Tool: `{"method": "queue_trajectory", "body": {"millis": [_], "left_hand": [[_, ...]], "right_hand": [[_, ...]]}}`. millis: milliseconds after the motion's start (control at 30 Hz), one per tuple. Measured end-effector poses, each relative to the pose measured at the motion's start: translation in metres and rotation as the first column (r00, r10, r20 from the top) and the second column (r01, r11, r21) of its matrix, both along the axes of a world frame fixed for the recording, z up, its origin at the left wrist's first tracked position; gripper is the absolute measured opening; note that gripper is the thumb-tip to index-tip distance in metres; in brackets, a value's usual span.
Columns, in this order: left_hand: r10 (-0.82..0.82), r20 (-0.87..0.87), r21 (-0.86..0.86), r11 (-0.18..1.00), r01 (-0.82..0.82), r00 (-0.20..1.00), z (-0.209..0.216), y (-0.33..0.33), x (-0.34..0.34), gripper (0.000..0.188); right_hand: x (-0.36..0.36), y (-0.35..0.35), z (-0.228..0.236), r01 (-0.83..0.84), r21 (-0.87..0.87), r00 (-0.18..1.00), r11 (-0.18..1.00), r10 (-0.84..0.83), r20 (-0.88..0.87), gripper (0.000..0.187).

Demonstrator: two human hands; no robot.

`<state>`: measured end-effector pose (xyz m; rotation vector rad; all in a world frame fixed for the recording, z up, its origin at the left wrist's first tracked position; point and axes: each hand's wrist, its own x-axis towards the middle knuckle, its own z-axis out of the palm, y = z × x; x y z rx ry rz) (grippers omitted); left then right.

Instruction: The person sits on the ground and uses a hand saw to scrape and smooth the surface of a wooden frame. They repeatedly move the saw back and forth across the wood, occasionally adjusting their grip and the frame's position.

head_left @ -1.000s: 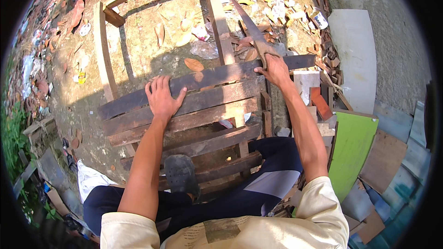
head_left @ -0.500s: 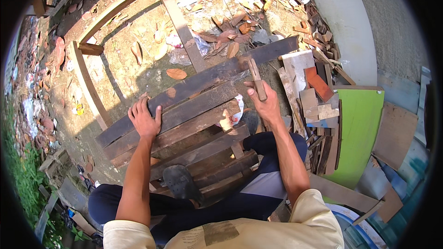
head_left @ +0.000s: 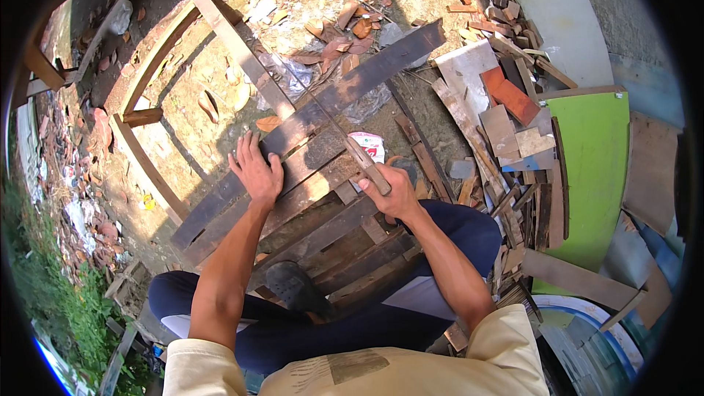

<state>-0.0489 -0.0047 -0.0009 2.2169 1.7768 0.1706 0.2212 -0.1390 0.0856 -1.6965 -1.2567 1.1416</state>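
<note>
The right hand (head_left: 396,192) is clamped on the saw (head_left: 363,160), which crosses the dark plank (head_left: 389,70). The left hand (head_left: 258,172), spread apart, rests on the plank.

Cream short-sleeved shirt (head_left: 433,368), navy grey-panelled trousers (head_left: 315,341), dark clog (head_left: 293,287)

Rough, yellowish-brown ground (head_left: 183,99), part sunlit and part shaded, carries scattered dry brown leaves (head_left: 268,123), crumpled clear plastic sheeting (head_left: 367,105) and a heap of short brown wood offcuts (head_left: 506,13). On the low slatted brown wooden frame (head_left: 319,238) resting there, a long, dark, flat wooden plank (head_left: 374,75) lies slantwise.
</note>
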Motion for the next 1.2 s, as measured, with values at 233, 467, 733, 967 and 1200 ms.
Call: {"method": "queue_trajectory", "body": {"millis": [233,467,733,967,1200], "left_hand": [[0.048,0.169,-0.004,0.999,-0.048,0.984,-0.018,0.023,0.112,0.063],[0.016,0.067,0.011,1.000,-0.017,0.998,-0.022,0.019,0.127,0.055],[0.022,0.026,0.039,0.999,-0.023,0.999,-0.024,0.021,0.124,0.048],[0.037,0.057,0.033,0.999,-0.038,0.998,-0.016,0.021,0.131,0.045],[0.034,0.025,0.039,0.999,-0.035,0.999,-0.016,0.022,0.127,0.048]], "right_hand": [[-0.004,-0.017,-0.013,0.008,0.083,0.998,0.997,-0.003,-0.064,0.027],[-0.001,-0.031,-0.028,0.025,0.089,1.000,0.996,-0.024,-0.014,0.026],[-0.008,-0.033,-0.014,0.292,-0.271,0.869,0.917,-0.373,-0.326,0.029],[-0.004,-0.055,-0.019,0.391,-0.292,0.795,0.873,-0.480,-0.371,0.026],[-0.016,-0.053,-0.016,0.291,-0.125,0.948,0.948,-0.304,-0.096,0.025]]}}
